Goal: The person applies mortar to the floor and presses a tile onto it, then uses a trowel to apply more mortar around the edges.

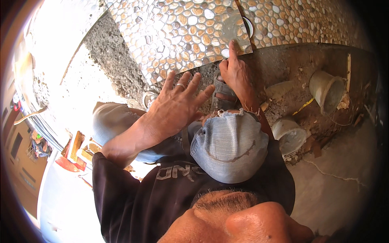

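Note:
A pebble-patterned tile in white and brown lies ahead of me, its near corner carrying a wet grey smear. My right hand stretches its index finger onto that corner beside the smear; the other fingers look curled, and nothing shows in them. Close to the tile's near edge is my left hand, palm down with fingers spread, a ring on one of them. It holds nothing; whether its fingertips touch the tile I cannot tell. The white curved rim of a round thing shows at the tile's right edge.
More pebble-patterned tile extends to the right. Rough grey mortar borders the tile on the left. Two grey buckets lie tipped on the dirt at right. Wood pieces lie at left, and a sandalled foot stands between my hands.

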The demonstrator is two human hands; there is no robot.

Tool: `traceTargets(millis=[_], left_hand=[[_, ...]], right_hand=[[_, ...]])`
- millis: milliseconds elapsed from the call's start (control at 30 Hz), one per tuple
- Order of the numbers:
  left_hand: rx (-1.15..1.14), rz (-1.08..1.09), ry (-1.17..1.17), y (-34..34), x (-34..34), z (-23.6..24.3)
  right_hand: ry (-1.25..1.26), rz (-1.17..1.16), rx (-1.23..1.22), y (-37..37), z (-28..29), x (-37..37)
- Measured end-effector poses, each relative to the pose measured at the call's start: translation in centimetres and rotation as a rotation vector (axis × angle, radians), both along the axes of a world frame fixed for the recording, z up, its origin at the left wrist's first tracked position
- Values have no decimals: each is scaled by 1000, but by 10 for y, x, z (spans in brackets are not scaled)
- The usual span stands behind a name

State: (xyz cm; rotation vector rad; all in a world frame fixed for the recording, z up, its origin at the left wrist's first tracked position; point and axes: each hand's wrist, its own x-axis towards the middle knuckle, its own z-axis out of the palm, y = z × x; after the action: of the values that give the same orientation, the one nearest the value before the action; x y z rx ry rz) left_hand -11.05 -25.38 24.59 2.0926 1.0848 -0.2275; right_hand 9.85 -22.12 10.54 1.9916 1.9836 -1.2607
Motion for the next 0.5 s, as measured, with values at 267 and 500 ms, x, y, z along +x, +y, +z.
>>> traceTargets(millis=[267, 500], left_hand=[[42, 26, -47, -3, -1, -2], [-2, -11, 9, -2, 0, 0]], right_hand=[[-134, 112, 59, 19, -5, -6], [-168, 178, 46, 31, -6, -2]])
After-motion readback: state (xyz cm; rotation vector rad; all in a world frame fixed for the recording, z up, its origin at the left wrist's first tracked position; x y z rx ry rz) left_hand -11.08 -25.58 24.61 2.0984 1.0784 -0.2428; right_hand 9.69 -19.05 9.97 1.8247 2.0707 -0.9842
